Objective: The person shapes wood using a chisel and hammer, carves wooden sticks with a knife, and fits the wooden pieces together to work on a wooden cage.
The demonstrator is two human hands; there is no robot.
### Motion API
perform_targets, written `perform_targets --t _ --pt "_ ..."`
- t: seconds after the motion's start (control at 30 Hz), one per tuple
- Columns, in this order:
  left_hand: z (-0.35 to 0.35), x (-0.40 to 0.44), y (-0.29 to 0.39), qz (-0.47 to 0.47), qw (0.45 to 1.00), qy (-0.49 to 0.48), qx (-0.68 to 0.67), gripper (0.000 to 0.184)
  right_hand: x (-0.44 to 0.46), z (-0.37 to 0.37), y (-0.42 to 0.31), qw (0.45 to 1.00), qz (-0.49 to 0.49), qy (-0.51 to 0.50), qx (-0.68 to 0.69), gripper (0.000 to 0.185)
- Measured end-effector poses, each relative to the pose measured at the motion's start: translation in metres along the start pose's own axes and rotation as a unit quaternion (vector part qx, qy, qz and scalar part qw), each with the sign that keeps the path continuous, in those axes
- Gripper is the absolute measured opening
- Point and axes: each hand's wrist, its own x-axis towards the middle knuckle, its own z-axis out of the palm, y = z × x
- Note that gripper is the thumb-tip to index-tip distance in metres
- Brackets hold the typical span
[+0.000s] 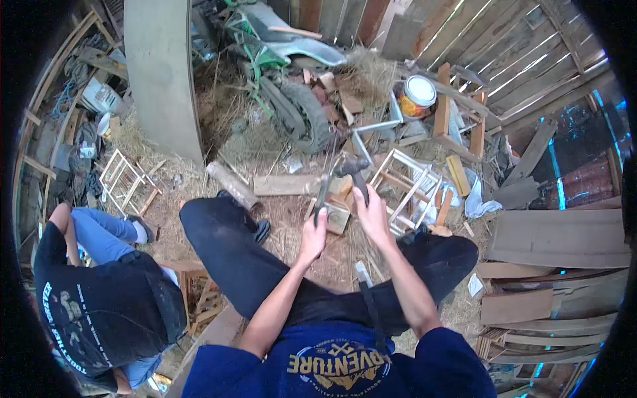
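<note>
My left hand is closed around the handle of a long narrow blade, which points away from me; its exact kind is unclear. My right hand grips a hammer by its dark handle. The hammer head is close to the blade's upper part; I cannot tell whether they touch. Just beyond and between my hands, small wood blocks lie on the straw-strewn ground between my legs. Beside my right hand stands a pale wooden frame of thin sticks.
A person in a black shirt sits at the left. Ahead are a dirt bike, a log, a plank and a paint bucket. Boards are stacked at right. A dark-strapped object lies across my lap.
</note>
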Motion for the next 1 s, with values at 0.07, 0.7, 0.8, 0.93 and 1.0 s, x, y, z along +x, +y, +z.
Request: perform_targets --t 0.07,0.7,0.8,0.93,1.0 --pt "-0.004 0.005 -0.003 0.070 0.987 0.058 0.134 0.054 -0.006 -0.014 -0.023 0.999 -0.004 0.040 0.029 0.038" --pt "-0.003 -0.011 0.001 0.026 0.989 -0.009 0.148 0.054 -0.014 -0.011 -0.042 0.994 -0.055 -0.012 -0.090 0.033" --pt "0.014 -0.013 -0.001 0.039 0.980 0.009 0.195 0.055 -0.021 -0.007 -0.037 0.999 0.002 -0.019 -0.028 0.028" --pt "0.026 -0.027 0.004 0.024 0.984 -0.015 0.175 0.053 -0.021 -0.021 -0.052 0.999 0.013 0.013 0.050 0.036" --pt "0.025 -0.022 -0.002 0.024 0.977 -0.013 0.210 0.053 -0.015 -0.043 -0.075 0.997 0.022 0.005 0.079 0.038"
